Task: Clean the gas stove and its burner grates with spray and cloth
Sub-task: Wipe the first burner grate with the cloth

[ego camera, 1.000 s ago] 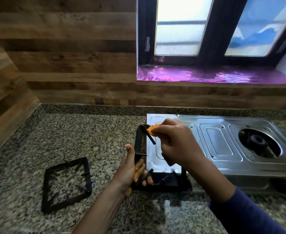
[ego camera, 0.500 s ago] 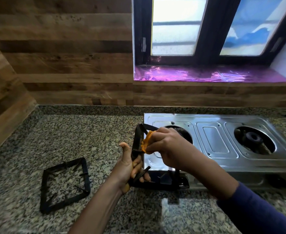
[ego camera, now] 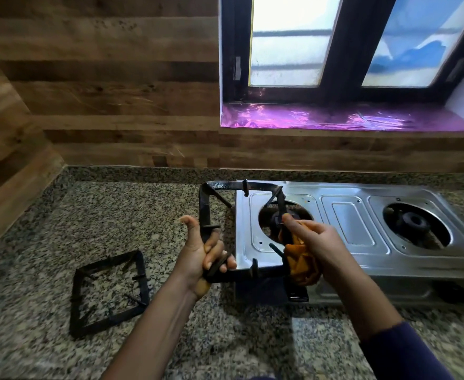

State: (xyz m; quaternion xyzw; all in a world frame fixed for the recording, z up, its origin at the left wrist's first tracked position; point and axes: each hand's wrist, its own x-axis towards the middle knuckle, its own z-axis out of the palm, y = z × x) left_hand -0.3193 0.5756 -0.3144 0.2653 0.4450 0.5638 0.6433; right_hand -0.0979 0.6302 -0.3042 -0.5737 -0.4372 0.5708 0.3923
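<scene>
Since a moment ago you have swung the held grate [ego camera: 204,207] round from edge-on to nearly face-on, and your right hand [ego camera: 318,248] has dropped from its upper left part to its right side. That hand is clamped on the bunched orange cloth [ego camera: 299,261], with the index finger laid straight along the right bar and the wad pressed against the near-right corner. Your left hand [ego camera: 200,256] has its fingers curled round the near-left corner, thumb standing up, and it carries the frame tilted up above the left end of the stove [ego camera: 353,226]. The bar under the cloth runs away from you, from the near-right corner up to the far-right one, so the stretch likely still to be wiped lies up and away from your right hand, along that long axis. The right hand is the nearer one; the left sits on the opposite side and should serve only as the anchor. The grate is a square black frame with short prongs pointing inward, and its far bar shines as if wet. The second grate [ego camera: 143,281] lies flat on the granite counter [ego camera: 115,215], well to the left of both hands. Both burner wells stand uncovered, and the right burner [ego camera: 414,222] is in plain view.
</scene>
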